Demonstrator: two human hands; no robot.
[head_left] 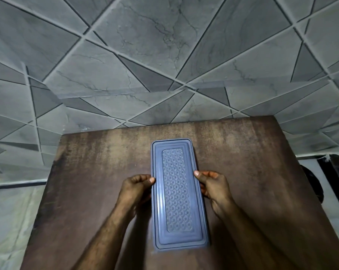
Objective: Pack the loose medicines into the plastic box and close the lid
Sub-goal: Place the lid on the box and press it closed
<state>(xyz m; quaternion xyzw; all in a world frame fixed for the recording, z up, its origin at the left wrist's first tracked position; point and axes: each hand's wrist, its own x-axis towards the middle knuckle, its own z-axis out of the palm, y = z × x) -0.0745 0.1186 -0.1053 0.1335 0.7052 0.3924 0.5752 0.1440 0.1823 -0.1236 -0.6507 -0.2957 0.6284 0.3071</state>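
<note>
With the lid already seated, the plastic box lies lower centre, long axis running up-frame. It is pinched mid-length by the left hand and right hand, equally near. No loose medicines are seen.

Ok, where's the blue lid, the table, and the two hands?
blue lid (176,188), head view, patterned middle panel.
table (98,152), head view, bare brown top.
left hand (134,189), head view, back of hand.
right hand (213,185), head view, knuckles.
</note>
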